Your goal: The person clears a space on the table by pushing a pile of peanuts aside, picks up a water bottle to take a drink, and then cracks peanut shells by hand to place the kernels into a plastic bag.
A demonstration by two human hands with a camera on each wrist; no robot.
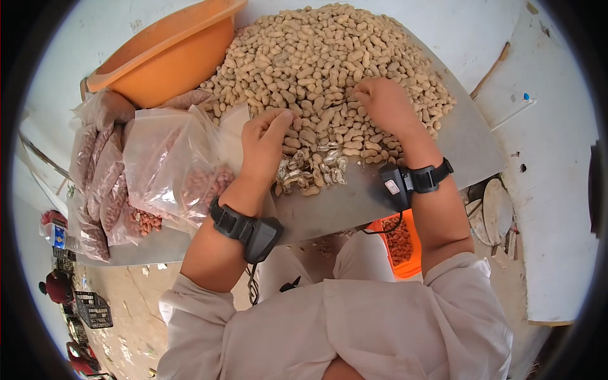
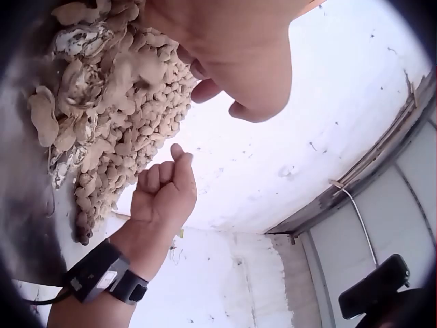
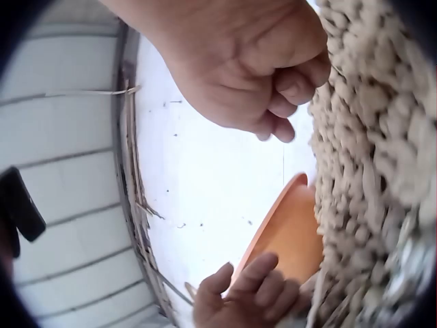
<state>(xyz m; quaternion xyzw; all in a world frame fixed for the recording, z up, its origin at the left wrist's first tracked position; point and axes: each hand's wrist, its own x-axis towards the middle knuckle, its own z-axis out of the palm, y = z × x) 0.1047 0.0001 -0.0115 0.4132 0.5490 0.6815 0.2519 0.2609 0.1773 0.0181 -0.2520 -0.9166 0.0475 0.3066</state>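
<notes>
A large heap of unshelled peanuts (image 1: 316,57) covers the grey table. At the heap's near left edge is my left hand (image 1: 266,139), its fingers loosely bent; the right wrist view shows this left hand (image 3: 247,297) with thumb and forefinger apart and nothing visible between them. My right hand (image 1: 387,107) is over the right part of the heap, fingers curled in. In the left wrist view the right hand (image 2: 164,191) looks like a fist, thumb against the forefinger, with no object visible. Broken empty shells (image 1: 326,166) lie between the hands, near the table's front.
Clear plastic bags (image 1: 158,158) of reddish kernels lie at the left, below a tilted orange basin (image 1: 171,63). An orange container (image 1: 411,253) with reddish contents is under the table's front edge. A white wall (image 1: 551,190) stands at the right. Black crates (image 1: 93,310) and people are at the far lower left.
</notes>
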